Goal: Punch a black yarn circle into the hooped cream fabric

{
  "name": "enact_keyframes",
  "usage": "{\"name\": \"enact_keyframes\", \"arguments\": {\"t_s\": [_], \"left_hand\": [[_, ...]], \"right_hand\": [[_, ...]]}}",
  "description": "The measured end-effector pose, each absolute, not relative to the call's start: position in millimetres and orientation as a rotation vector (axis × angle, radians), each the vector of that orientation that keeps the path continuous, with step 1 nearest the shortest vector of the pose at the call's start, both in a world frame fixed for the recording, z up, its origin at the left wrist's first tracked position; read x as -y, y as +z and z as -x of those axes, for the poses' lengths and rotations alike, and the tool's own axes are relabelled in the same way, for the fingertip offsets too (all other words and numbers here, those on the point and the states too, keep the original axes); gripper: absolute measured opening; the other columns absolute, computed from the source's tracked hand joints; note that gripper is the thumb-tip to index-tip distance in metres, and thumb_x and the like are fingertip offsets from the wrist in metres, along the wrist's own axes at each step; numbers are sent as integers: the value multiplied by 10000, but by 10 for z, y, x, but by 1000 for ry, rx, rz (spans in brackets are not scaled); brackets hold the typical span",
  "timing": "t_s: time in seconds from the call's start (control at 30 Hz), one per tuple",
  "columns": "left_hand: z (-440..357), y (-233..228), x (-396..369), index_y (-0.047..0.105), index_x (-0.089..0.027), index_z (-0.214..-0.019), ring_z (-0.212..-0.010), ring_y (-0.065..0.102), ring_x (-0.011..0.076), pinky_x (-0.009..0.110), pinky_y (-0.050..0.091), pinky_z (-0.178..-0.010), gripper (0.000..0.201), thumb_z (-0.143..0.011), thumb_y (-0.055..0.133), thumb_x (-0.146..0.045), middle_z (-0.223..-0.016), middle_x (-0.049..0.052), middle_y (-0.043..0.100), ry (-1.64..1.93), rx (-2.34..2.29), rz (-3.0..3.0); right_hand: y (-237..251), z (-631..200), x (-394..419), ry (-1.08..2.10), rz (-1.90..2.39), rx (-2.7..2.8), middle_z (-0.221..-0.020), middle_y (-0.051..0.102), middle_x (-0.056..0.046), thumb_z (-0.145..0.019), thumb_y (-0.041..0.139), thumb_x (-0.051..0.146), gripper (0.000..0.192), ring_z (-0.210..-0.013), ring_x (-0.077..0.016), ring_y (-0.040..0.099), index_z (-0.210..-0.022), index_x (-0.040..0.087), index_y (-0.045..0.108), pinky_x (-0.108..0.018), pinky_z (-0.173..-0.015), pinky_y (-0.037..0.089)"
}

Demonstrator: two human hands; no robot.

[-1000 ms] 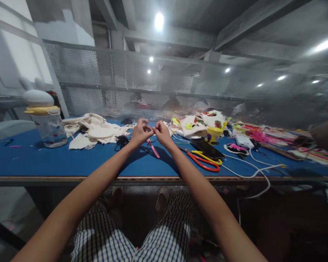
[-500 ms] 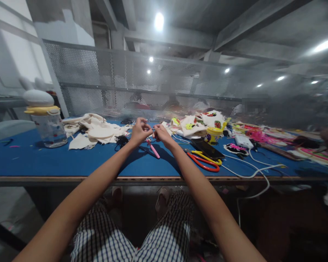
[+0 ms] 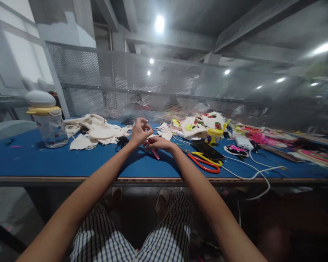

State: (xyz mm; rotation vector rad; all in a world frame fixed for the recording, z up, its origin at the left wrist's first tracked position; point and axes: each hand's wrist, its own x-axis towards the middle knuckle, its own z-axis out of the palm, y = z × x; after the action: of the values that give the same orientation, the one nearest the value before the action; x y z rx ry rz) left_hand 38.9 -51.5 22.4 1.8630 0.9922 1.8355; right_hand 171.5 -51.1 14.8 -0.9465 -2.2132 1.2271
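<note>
My left hand (image 3: 141, 131) is raised over the middle of the table, thumb and forefinger pinched in a ring. Whatever lies between those fingertips is too small to make out. Just to its right and slightly lower, my right hand (image 3: 160, 143) has its fingers closed about the upper part of a slim pink-handled tool (image 3: 155, 154), whose lower end points toward me. The tool's head is hidden by the fingers. A bundle of black thread (image 3: 121, 141) lies left of my left hand. Scissors with red and yellow handles (image 3: 205, 163) rest right of my right forearm.
Cream cloth pieces (image 3: 104, 133) and a clear bottle with a yellow-rimmed lid (image 3: 51, 127) stand left. On the right are a black phone (image 3: 207, 150), a yellow cup (image 3: 213, 137), a white charger (image 3: 243, 142) with trailing cable and embroidered cloth (image 3: 194, 125). A perforated metal screen (image 3: 153, 87) rises behind.
My right hand has come down from beside my left fingertips onto the pink-handled tool. My left hand keeps its pinch in nearly the same place.
</note>
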Motion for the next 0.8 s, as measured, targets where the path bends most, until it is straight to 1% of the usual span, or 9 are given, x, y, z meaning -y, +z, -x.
{"name": "enact_keyframes", "arguments": {"t_s": [0.07, 0.17, 0.3, 0.4, 0.5, 0.67, 0.8], "left_hand": [[-382, 230, 512, 377, -214, -853, -460, 464, 51, 188, 375, -494, 377, -586, 619, -101, -626, -76, 596, 1842, -988, -1862], [-373, 249, 515, 373, -214, -843, -520, 526, 69, 202, 412, -542, 377, -586, 625, -102, -621, -73, 584, 1866, -930, -1852], [-379, 268, 524, 381, -213, -831, -552, 549, 73, 215, 441, -584, 368, -583, 623, -91, -623, -76, 571, 1918, -855, -1857], [-389, 263, 527, 379, -215, -835, -528, 534, 64, 213, 444, -571, 364, -592, 622, -94, -640, -68, 578, 1917, -825, -1869], [-395, 253, 535, 371, -214, -838, -498, 519, 59, 208, 436, -531, 351, -609, 616, -109, -660, -54, 588, 1877, -832, -1874], [-404, 265, 563, 370, -212, -839, -465, 500, 44, 180, 408, -481, 349, -618, 628, -130, -668, -63, 566, 1885, -828, -1858], [-414, 300, 585, 371, -215, -837, -509, 515, 37, 162, 415, -497, 367, -618, 652, -126, -699, -66, 531, 1958, -775, -1769]], "right_hand": [[132, -1713, 471, 1199, 961, 2110, -590, 570, 25, -656, 575, 124, 74, -517, -80, 475, -727, 141, 584, -187, -470, 328], [117, -1712, 408, 1115, 936, 1946, -562, 556, 33, -672, 591, 142, 29, -499, -81, 484, -694, 148, 572, -187, -461, 340], [113, -1712, 364, 1028, 895, 1841, -518, 527, 43, -689, 609, 175, 102, -477, -76, 481, -622, 156, 534, -187, -468, 362], [120, -1708, 380, 1033, 868, 1807, -482, 505, 53, -724, 604, 225, 182, -454, -80, 489, -594, 173, 486, -197, -490, 396], [136, -1699, 418, 1069, 854, 1777, -467, 499, 60, -735, 608, 237, 217, -447, -87, 509, -591, 186, 454, -215, -524, 434], [156, -1687, 454, 1075, 870, 1778, -461, 502, 61, -742, 612, 232, 223, -466, -97, 545, -589, 184, 457, -227, -562, 459], [148, -1688, 445, 1056, 881, 1774, -465, 517, 55, -748, 615, 229, 208, -464, -95, 543, -597, 179, 480, -225, -563, 468]]}}
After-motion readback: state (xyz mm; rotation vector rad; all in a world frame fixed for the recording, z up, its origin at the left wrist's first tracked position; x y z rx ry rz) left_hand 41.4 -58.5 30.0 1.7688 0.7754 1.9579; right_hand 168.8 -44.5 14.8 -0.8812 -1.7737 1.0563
